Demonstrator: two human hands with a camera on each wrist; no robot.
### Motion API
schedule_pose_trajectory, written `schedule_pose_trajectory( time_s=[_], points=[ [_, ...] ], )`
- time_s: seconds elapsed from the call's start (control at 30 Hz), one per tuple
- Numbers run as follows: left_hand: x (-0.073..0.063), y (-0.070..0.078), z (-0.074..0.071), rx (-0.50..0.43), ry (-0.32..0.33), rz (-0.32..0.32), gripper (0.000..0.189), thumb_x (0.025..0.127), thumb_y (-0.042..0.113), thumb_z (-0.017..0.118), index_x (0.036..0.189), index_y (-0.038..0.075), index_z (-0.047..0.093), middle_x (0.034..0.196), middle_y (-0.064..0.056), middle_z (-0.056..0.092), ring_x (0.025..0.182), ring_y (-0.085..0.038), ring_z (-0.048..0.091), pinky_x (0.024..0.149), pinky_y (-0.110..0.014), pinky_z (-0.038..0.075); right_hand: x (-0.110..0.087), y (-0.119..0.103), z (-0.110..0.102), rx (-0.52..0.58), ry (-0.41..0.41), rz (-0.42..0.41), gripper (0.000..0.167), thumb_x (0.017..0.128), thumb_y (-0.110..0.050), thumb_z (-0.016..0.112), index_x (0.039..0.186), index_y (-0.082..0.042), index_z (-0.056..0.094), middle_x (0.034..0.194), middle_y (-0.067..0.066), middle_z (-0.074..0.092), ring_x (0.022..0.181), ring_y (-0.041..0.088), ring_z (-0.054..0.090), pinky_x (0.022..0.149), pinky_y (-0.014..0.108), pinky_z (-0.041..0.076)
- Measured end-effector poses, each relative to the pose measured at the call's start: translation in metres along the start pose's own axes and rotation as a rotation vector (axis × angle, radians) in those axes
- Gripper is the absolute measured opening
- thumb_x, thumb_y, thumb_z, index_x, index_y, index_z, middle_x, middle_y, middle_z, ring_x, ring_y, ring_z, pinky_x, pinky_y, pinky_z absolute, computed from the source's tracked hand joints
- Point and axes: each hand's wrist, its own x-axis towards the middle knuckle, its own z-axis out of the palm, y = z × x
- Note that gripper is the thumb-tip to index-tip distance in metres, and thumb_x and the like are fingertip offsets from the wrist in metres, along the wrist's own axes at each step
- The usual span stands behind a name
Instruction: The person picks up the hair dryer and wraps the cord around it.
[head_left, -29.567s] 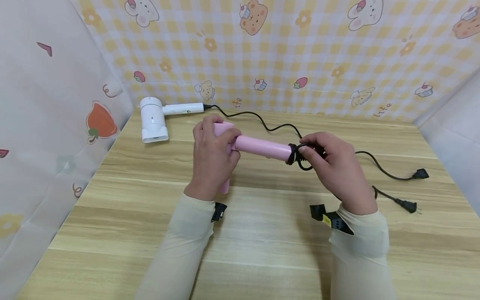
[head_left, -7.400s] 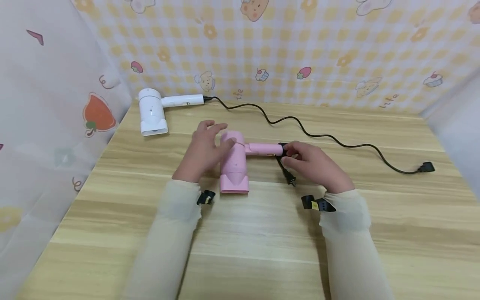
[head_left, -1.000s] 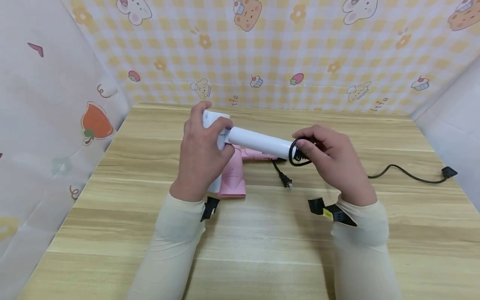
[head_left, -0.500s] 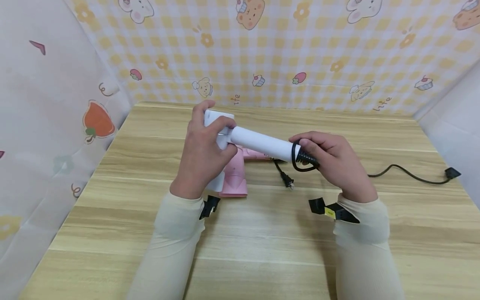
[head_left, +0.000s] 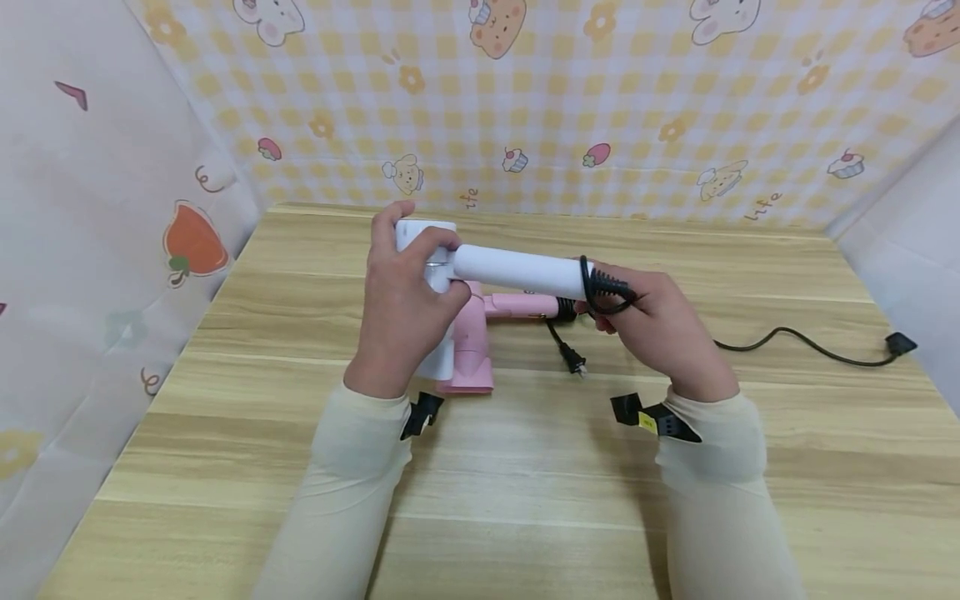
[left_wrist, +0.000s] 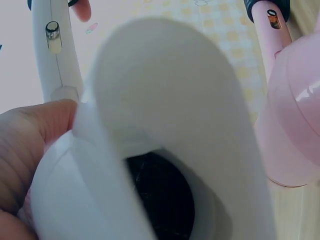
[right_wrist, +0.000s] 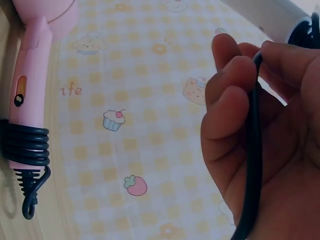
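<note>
My left hand (head_left: 397,321) grips a white hair dryer (head_left: 517,268) by its head, raised above the table with its handle pointing right. Its wide nozzle (left_wrist: 165,65) fills the middle of the left wrist view. A loop of the dryer's black cord (right_wrist: 254,150) circles the handle's end. My right hand (head_left: 663,329), at that end and partly behind it, pinches the cord between thumb and fingers. Beneath lies a pink hair dryer (head_left: 472,346), partly covered by the white one. Its own cord (right_wrist: 27,145) is wound in several turns around its handle.
The pink dryer's plug (head_left: 573,360) lies on the wooden table (head_left: 525,500), near the handle. The white dryer's cord trails right to its black plug (head_left: 900,343) by the table's right edge. A yellow checked cloth (head_left: 562,108) hangs behind.
Earlier both hands held the pink dryer; it now lies down with its cord wound. The white dryer has come from the back left. Lately my right hand moved behind and under its handle.
</note>
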Motion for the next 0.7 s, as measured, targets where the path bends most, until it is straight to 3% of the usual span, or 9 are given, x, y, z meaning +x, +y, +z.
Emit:
schedule_pose_trajectory(
  time_s=[0.13, 0.3, 0.5, 0.7],
  points=[
    [0.000, -0.001, 0.001, 0.012, 0.003, -0.035, 0.033, 0.069, -0.001, 0.077, 0.100, 0.009, 0.072, 0.143, -0.019, 0.037, 0.119, -0.040, 0.044, 0.087, -0.047, 0.044, -0.001, -0.001, -0.002, -0.009, -0.098, 0.002, 0.016, 0.098, -0.010, 0.055, 0.106, -0.008, 0.069, 0.085, 0.007, 0.065, 0.069, 0.022, 0.051, 0.058, 0.030, 0.040],
    [0.000, -0.003, 0.002, 0.005, -0.006, -0.071, 0.035, 0.070, -0.001, 0.077, 0.102, 0.009, 0.071, 0.143, -0.018, 0.036, 0.116, -0.039, 0.046, 0.085, -0.046, 0.046, -0.003, -0.001, -0.004, 0.090, -0.166, -0.097, 0.017, 0.097, -0.008, 0.051, 0.096, -0.005, 0.067, 0.078, 0.011, 0.056, 0.070, 0.023, 0.049, 0.062, 0.031, 0.040],
    [0.000, -0.003, 0.003, 0.006, 0.012, -0.084, 0.035, 0.069, -0.002, 0.077, 0.101, 0.009, 0.071, 0.142, -0.019, 0.036, 0.117, -0.039, 0.046, 0.085, -0.045, 0.045, -0.001, -0.001, -0.001, 0.175, -0.156, -0.076, 0.036, 0.106, -0.023, 0.039, 0.092, -0.003, 0.066, 0.072, 0.014, 0.051, 0.073, 0.025, 0.047, 0.065, 0.031, 0.038],
    [-0.001, 0.000, 0.003, 0.037, 0.037, -0.101, 0.036, 0.069, -0.001, 0.079, 0.102, 0.011, 0.072, 0.141, -0.019, 0.037, 0.117, -0.041, 0.045, 0.089, -0.047, 0.041, 0.002, 0.001, 0.007, 0.141, -0.105, -0.058, 0.050, 0.107, -0.036, 0.039, 0.078, -0.002, 0.062, 0.074, 0.012, 0.055, 0.066, 0.024, 0.040, 0.061, 0.030, 0.034]
  ],
)
